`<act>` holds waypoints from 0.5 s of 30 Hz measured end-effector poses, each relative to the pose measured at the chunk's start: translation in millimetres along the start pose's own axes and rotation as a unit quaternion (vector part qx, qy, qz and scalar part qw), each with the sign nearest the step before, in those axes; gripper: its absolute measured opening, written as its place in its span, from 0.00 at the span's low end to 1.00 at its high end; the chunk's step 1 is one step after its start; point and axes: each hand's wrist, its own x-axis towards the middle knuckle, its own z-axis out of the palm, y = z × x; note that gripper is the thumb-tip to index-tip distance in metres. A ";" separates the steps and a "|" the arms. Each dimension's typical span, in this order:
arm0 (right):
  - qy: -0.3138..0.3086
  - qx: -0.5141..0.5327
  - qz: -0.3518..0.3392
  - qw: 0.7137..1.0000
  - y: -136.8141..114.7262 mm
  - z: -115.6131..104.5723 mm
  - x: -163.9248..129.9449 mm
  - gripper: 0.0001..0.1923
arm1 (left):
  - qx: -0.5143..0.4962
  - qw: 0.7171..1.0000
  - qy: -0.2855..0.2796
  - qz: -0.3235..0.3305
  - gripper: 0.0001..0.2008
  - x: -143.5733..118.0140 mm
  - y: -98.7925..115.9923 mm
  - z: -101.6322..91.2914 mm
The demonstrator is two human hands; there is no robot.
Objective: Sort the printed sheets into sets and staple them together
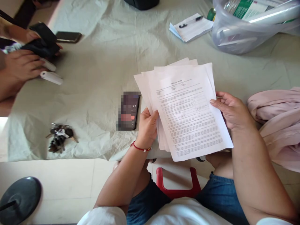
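Clear bag (234,34) holds bottles. Printed, fanned papers (187,115) are above the table edge, left hand (146,128) clamped on their left side, right hand (232,111) gripping their right.

Sheets (187,115): thin white paper, matt, printed, held fanned btwn left hand (147,126) and right hand (231,109). Table cover (103,72): pale cloth or paper-like sheet, matt, heavily creased. Phone (128,111): glossy glass front, dark. Keys (59,137): metal w/ dark fobs. Bag (236,31): clear plastic film, shiny, wrinkled. Pink garment (278,122): soft cloth, matt. Stool (178,184): red plastic, smooth, semi-gloss. Floor (70,181): light tiles, smooth. Wristband (140,148): red thread.
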 end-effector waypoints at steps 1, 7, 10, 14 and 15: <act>-0.004 -0.007 0.001 1.000 0.7 -0.2 -0.2 0.32 | 0.000 1.000 -0.002 -0.001 0.20 -0.1 0.4 0.4; 0.024 -0.012 -0.031 0.999 10.8 -4.1 4.0 0.24 | -0.011 1.000 0.016 -0.013 0.19 2.3 -1.2 -1.8; 0.037 -0.004 -0.036 0.999 13.7 -6.2 6.6 0.23 | -0.016 0.999 0.043 -0.018 0.18 2.4 -0.8 -1.8; 0.080 0.009 -0.045 0.996 12.2 -7.8 9.6 0.26 | -0.015 0.997 0.070 -0.028 0.15 0.2 1.1 -1.9; 0.099 0.011 -0.054 0.994 11.7 -8.2 10.7 0.26 | -0.018 0.997 0.072 -0.027 0.14 -0.2 1.3 -2.4</act>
